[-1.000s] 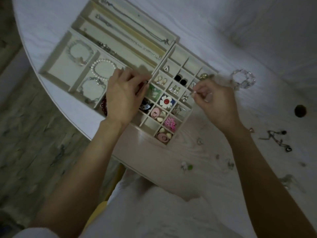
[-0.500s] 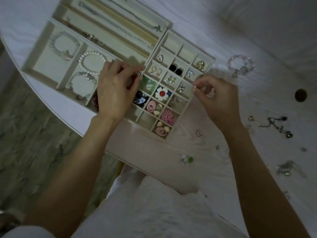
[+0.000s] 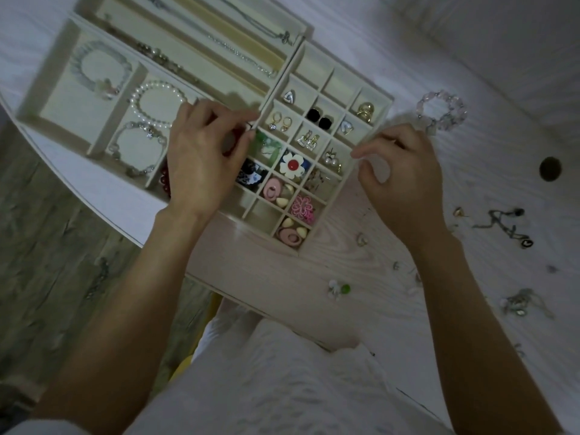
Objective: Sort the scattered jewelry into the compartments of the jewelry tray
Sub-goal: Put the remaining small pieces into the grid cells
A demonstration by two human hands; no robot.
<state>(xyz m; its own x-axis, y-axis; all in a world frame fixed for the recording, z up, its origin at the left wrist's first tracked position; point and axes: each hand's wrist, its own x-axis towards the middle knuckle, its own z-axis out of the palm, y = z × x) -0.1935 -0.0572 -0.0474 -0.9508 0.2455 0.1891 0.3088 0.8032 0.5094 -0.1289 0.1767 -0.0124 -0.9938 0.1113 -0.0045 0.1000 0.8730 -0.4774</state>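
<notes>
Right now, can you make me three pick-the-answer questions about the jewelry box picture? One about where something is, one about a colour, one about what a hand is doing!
1. Where is the clear bead bracelet?
A. on the table
B. in the tray
C. on a wrist

2. What colour is the middle of the flower piece?
A. green
B. red
C. black

3. What is the right hand doing?
A. lying flat
B. pointing
C. pinching something tiny

Answers: 1 A, it lies beside the jewelry tray. 2 B, a red dot among white petals. 3 C, thumb and fingertip meet.

The tabletop (image 3: 314, 277) shows pale, matt wood grain. The jewelry tray (image 3: 375, 120) looks matt cream. A glossy pearl bracelet (image 3: 157, 103) and shiny gold-metal ring (image 3: 365, 112) lie inside.
</notes>
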